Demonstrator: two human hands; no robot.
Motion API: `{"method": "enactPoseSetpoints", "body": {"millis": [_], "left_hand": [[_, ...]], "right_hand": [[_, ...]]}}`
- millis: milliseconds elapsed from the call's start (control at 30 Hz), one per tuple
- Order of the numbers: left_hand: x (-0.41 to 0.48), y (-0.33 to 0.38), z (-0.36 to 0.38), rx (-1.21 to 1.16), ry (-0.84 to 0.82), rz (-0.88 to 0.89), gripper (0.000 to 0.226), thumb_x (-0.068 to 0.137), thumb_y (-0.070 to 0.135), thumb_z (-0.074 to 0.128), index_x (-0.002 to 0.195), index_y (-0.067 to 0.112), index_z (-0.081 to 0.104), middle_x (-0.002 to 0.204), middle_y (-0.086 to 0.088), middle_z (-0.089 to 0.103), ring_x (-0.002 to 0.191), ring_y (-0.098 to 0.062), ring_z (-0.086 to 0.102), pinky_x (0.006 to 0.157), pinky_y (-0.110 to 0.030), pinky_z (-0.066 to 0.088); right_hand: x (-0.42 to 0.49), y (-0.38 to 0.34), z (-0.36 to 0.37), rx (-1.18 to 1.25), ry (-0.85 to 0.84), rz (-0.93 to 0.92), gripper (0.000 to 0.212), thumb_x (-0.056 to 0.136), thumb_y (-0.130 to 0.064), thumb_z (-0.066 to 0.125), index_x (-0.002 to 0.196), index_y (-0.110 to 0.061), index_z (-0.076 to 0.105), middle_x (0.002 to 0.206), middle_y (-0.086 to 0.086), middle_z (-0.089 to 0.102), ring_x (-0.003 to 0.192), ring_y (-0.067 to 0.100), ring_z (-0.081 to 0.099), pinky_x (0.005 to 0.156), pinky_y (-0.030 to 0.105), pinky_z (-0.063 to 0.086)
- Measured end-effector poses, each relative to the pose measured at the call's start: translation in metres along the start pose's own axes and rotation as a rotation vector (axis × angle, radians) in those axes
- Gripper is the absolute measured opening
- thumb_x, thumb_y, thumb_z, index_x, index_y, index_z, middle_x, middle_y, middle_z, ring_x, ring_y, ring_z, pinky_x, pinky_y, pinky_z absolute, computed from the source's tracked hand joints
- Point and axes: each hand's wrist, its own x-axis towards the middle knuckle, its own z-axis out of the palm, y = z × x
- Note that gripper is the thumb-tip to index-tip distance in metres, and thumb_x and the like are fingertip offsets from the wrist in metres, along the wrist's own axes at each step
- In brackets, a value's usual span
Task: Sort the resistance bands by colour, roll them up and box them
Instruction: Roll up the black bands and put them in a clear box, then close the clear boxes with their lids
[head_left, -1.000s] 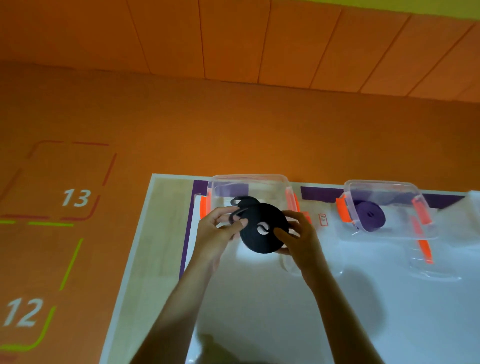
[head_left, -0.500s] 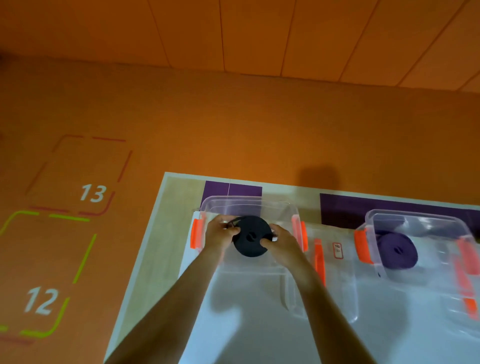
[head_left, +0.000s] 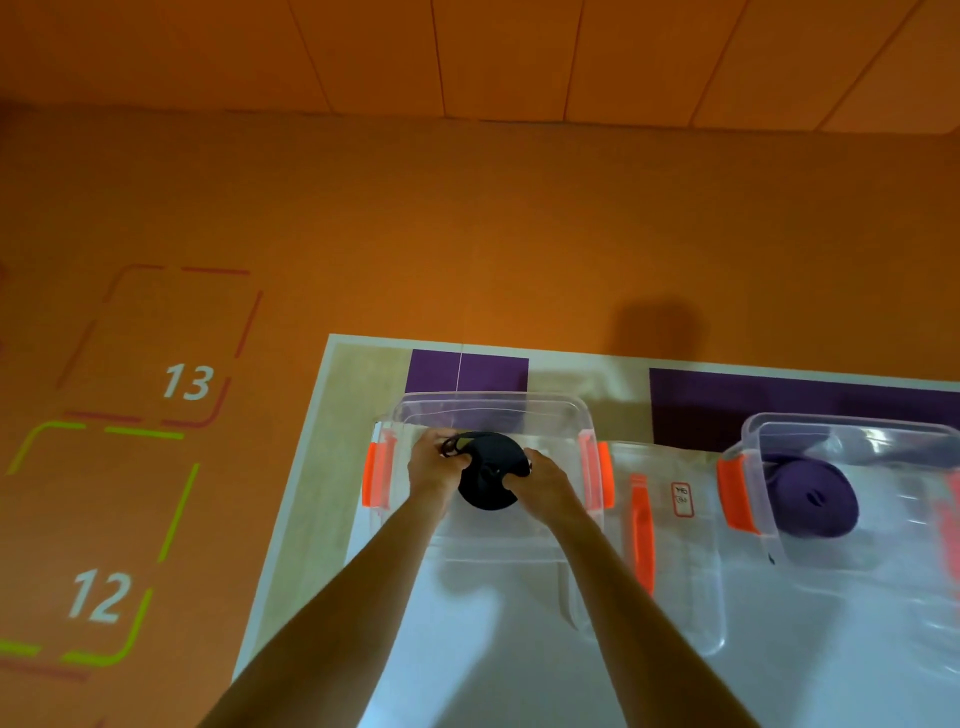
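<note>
A rolled black resistance band sits low inside the left clear box, which has orange clips on both sides. My left hand grips the roll's left edge, where a loose loop of band sticks out. My right hand holds its right edge with curled fingers. A rolled purple band lies in the right clear box.
A clear lid with an orange clip and a small label lies flat between the two boxes. The white table has purple patches along its far edge. Orange floor with marked squares 12 and 13 lies to the left.
Both hands have carried the black roll forward and down into the left box. The view has tilted lower over the table.
</note>
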Motion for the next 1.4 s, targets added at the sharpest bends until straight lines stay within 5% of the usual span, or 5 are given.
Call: {"method": "enactPoseSetpoints", "body": {"millis": [300, 500, 767, 1267, 1400], "left_hand": [[-0.049, 0.01, -0.031, 0.266, -0.074, 0.3, 0.046, 0.097, 0.005, 0.071, 0.14, 0.006, 0.057, 0.137, -0.016, 0.066, 0.128, -0.031, 0.061, 0.11, -0.037, 0.05], [-0.106, -0.01, -0.043, 0.525, -0.103, 0.65, 0.027, 0.106, 0.025, 0.06, 0.131, 0.019, 0.068, 0.13, -0.002, 0.071, 0.116, -0.021, 0.067, 0.1, -0.034, 0.054], [-0.137, -0.054, -0.027, 0.591, -0.169, 0.754, 0.029, 0.11, 0.047, 0.05, 0.121, 0.027, 0.067, 0.115, 0.008, 0.069, 0.121, -0.013, 0.058, 0.126, -0.05, 0.007], [-0.12, -0.068, -0.036, 0.543, -0.114, 0.812, 0.029, 0.105, 0.051, 0.055, 0.118, 0.033, 0.074, 0.121, 0.017, 0.07, 0.122, -0.009, 0.057, 0.1, -0.031, 0.024], [-0.122, -0.064, -0.037, 0.558, -0.135, 0.813, 0.046, 0.102, 0.065, 0.047, 0.121, 0.031, 0.071, 0.117, 0.024, 0.063, 0.123, -0.007, 0.054, 0.101, -0.029, 0.018]], "right_hand": [[-0.065, -0.005, -0.012, 0.009, 0.298, -0.249, 0.045, 0.1, -0.016, 0.064, 0.143, -0.026, 0.057, 0.137, 0.0, 0.061, 0.12, 0.017, 0.062, 0.091, 0.025, 0.049], [-0.146, 0.033, -0.032, -0.039, 0.653, -0.371, 0.026, 0.095, -0.006, 0.07, 0.119, -0.016, 0.071, 0.12, 0.0, 0.073, 0.093, 0.012, 0.068, 0.079, 0.032, 0.059], [-0.165, 0.126, -0.033, -0.105, 0.499, 0.076, 0.03, 0.096, -0.012, 0.064, 0.124, -0.019, 0.068, 0.118, 0.007, 0.074, 0.102, 0.028, 0.072, 0.086, 0.039, 0.059], [-0.079, 0.15, -0.037, -0.286, 0.428, 0.262, 0.079, 0.1, -0.017, 0.063, 0.164, -0.007, 0.017, 0.15, 0.026, 0.047, 0.131, 0.045, 0.055, 0.103, 0.052, 0.05], [-0.085, 0.151, -0.037, -0.276, 0.409, 0.312, 0.079, 0.091, -0.022, 0.074, 0.154, 0.0, 0.031, 0.141, 0.024, 0.055, 0.127, 0.044, 0.06, 0.105, 0.051, 0.052]]}}
